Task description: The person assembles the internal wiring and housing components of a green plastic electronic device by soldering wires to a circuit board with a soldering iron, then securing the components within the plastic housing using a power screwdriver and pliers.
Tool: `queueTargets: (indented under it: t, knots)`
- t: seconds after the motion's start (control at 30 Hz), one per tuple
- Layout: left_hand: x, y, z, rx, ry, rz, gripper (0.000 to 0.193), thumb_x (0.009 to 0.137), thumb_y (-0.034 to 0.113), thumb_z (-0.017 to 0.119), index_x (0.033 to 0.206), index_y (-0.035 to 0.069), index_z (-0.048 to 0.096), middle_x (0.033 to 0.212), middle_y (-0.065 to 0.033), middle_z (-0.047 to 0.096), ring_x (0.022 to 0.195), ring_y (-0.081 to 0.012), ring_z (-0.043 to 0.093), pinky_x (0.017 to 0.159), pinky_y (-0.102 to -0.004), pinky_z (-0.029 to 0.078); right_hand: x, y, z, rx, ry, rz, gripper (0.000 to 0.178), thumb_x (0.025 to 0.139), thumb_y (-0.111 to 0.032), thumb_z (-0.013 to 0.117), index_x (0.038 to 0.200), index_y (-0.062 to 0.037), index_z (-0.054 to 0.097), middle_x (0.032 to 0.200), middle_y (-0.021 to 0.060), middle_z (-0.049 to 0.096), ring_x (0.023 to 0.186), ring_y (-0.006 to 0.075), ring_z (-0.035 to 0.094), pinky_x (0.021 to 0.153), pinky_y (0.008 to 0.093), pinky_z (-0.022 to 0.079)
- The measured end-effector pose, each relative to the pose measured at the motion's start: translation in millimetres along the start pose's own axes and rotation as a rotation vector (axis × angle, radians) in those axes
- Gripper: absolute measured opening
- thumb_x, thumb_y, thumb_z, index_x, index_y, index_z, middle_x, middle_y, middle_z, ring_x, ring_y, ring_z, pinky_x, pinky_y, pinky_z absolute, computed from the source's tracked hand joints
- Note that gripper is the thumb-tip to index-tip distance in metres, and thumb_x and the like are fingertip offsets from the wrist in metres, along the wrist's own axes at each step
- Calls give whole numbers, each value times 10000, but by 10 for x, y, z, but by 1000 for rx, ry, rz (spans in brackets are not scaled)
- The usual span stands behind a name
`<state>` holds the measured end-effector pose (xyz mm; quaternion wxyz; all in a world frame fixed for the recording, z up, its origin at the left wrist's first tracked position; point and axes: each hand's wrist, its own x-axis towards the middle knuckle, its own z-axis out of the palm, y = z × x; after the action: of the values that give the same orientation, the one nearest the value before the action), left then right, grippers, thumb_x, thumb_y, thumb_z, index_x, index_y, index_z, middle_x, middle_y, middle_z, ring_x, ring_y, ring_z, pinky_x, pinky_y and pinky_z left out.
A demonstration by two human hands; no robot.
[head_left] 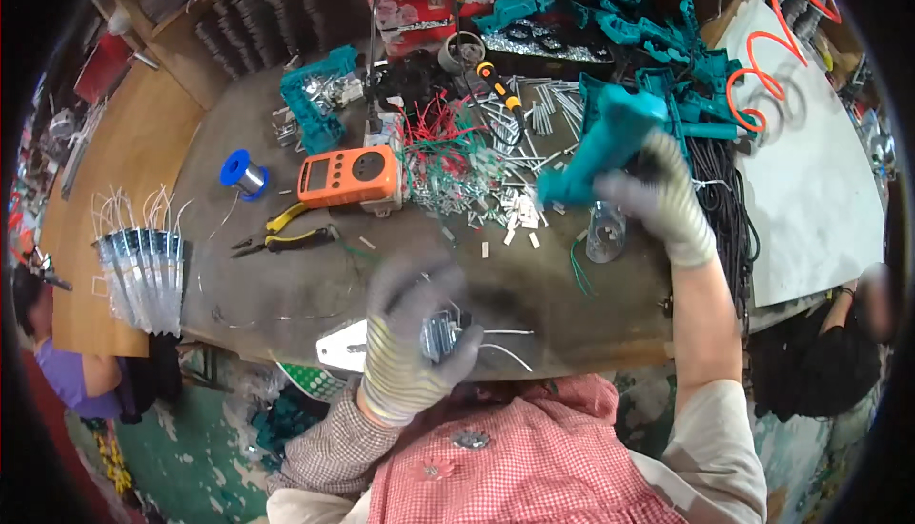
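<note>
Nearest the lens, left hand (412, 333) in a grey knit glove with yellow-striped cuff, fingers curled shut around a small metal part (440, 336) with thin white wires trailing right, held just over the near edge of the counter (286, 286). Right hand (662, 202), gloved alike, raised farther out over the counter, fingers closed on the lower end of a teal plastic tool housing (602, 147), tilted, upper end pointing away and to the right; blurred, so finer detail not readable.

Counted on the counter: one orange handheld meter (348, 177) with a dark screen and round dial, one blue solder spool (241, 173), one pair of yellow-handled pliers (286, 236), one clear glass jar (604, 231) just below the teal housing, one black-and-orange screwdriver (503, 93). Loose metal pins and white sleeves (496, 181) scattered between meter and housing, too many to count. Tangle of red and green wires (438, 138) beside the meter. More teal housings (658, 38) heaped at the far right, number unclear. Row of bagged parts with white leads (143, 271) at the left edge. Coiled orange hose (772, 57) on the white sheet at the right.
</note>
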<state>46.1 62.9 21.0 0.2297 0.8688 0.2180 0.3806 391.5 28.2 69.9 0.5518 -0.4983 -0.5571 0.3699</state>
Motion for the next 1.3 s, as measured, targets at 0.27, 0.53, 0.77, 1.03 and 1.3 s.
queueTargets:
  t: [0.27,0.53,0.77,1.03,1.3]
  knots:
    - [83,-220,108,-238,82,-258,654,876,77,844,1479,62,590,1241,-162,730,930,-223,739,781,-369,617,538,118,484,-521,-193,-224,261,926,-146,831,1177,-78,810,1064,121,810,1039,242,785,930,374,619]
    - [-222,-531,-77,-1760,153,-683,671,854,177,785,1463,47,534,1256,-145,615,1120,-319,645,904,-483,606,982,1245,164,-1847,-419,-231,149,887,-109,697,985,-107,809,989,67,777,1056,267,751,868,400,620]
    - [-163,-481,-70,-1824,191,-718,648,844,184,788,1432,50,548,1154,-135,593,1012,-322,609,825,-457,593,482,595,631,-1513,-139,-13,91,914,-165,740,967,-119,797,935,121,800,928,332,796,836,460,640]
    - [-160,-430,-42,-1520,176,-669,742,939,133,742,1629,76,475,1326,-154,718,1106,-250,739,860,-396,632,304,973,750,-1519,-58,227,184,927,-113,731,1104,-65,719,953,188,801,937,388,797,786,507,635]
    - [-60,-312,-89,-440,246,-374,802,936,94,837,1649,78,471,1233,-121,757,1033,-196,760,892,-345,614,184,905,882,-1379,-7,150,172,983,-129,662,1132,-47,689,930,222,783,923,418,789,771,537,624]
